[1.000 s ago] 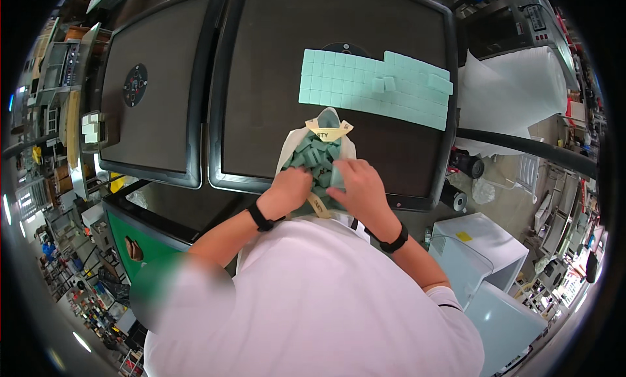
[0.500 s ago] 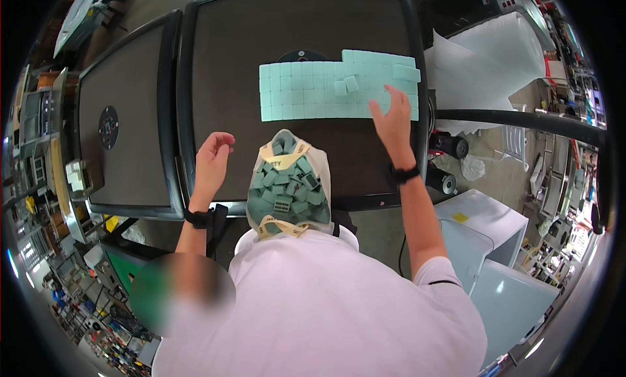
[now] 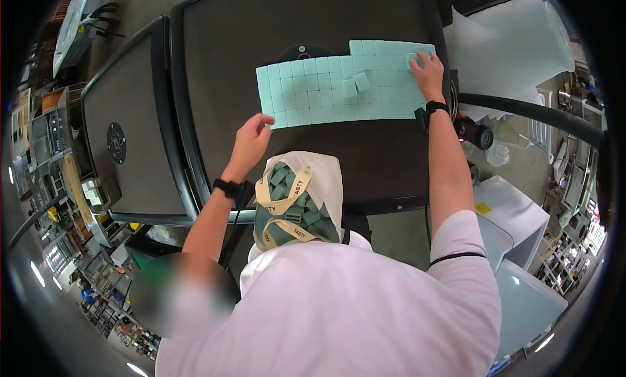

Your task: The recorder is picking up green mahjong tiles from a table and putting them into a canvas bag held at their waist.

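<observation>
Pale green mahjong tiles [image 3: 306,90] lie in a tight rectangular block on the dark tabletop [image 3: 313,162], with an extra short row along the far right. Two loose tiles [image 3: 357,83] rest tilted on top of the block. At its right end, the bent fingers of my right hand [image 3: 427,74] close over another raised tile [image 3: 411,60]. Near the left front corner, my left hand [image 3: 253,141] touches the block's edge with half-curled fingers and nothing visible in its grasp. Between my forearms, against my body, stands an open cream cloth bag [image 3: 323,175] full of darker-looking tiles [image 3: 306,217].
A raised black frame rim [image 3: 372,207] borders the tabletop. Left of it lies a second dark framed panel [image 3: 134,116]. White foam sheeting [image 3: 512,47] stands at the far right, beside a black bar [image 3: 535,113]. A white cabinet [image 3: 515,214] is at the lower right.
My right hand has moved right and away from me onto the raised tile. My left hand has reached forward and right to the block's corner. The bag's straps and opening have shifted.
</observation>
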Demonstrator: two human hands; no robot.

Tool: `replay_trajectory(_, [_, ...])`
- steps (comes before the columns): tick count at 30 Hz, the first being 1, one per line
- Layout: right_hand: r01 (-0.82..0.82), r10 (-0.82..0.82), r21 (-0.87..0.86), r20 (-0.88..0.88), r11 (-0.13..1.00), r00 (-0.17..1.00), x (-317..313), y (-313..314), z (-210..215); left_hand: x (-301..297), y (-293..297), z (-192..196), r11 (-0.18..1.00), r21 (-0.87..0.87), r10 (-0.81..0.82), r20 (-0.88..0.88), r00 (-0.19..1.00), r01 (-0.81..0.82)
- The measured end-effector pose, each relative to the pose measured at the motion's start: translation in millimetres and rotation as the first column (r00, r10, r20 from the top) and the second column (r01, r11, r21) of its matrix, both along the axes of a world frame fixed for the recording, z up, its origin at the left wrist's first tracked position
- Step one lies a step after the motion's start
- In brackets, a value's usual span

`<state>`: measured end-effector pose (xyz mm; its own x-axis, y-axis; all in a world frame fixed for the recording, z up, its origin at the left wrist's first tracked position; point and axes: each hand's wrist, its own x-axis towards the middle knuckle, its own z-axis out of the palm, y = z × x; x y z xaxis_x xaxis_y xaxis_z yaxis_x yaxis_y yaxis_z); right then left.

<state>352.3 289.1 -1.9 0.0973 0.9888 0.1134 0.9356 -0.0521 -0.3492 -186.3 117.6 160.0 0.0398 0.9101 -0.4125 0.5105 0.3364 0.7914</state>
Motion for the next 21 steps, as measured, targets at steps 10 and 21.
replay_trajectory(10, [-0.145, 0.153, 0.091, -0.084, 0.985, 0.985, -134.9, -57.1, 25.7, 138.4, 86.5, -81.9, 0.870, 0.253, -0.366, -0.244, 0.898, 0.423])
replay_trajectory(21, [-0.252, 0.251, -0.016, -0.022, 0.968, 0.968, -200.6, -105.7, 47.0, 122.8, 93.1, -92.0, 0.783, 0.234, -0.406, -0.510, 0.758, 0.576])
